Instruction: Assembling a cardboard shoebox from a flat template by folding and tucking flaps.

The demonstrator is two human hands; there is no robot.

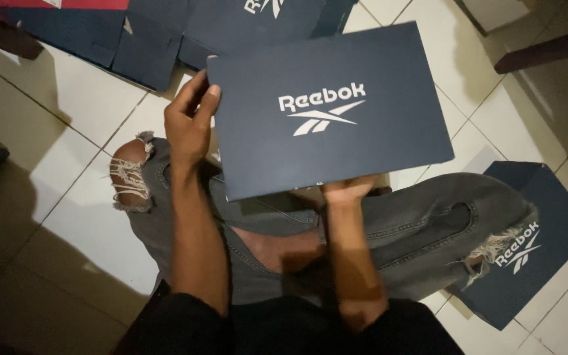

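Head view. Item in hand: one navy cardboard box lid (330, 112), flat face up, white logo showing, held tilted above your crossed legs. Your left hand (190, 121) grips its left edge, thumb on top, fingers curled behind. Your right hand (348, 190) supports the near edge from beneath; only part of it shows, so you cannot tell how the fingers close, though the panel rests on it.

Count of like items: one closed navy box (527, 243) standing on the white tile floor (67, 131) beside your right knee; flattened navy cardboard sheets (165, 36) lying at the top of the view, at least two, their exact number unclear where they overlap; one red sheet (60, 3) at the upper edge.

Progress, as a judgement: one box appears assembled, the piece you hold looks shaped but unjoined to any base, and the flat sheets look unfolded yet.

Other: grey ripped jeans (422, 223); dark furniture legs (547, 52) at right.
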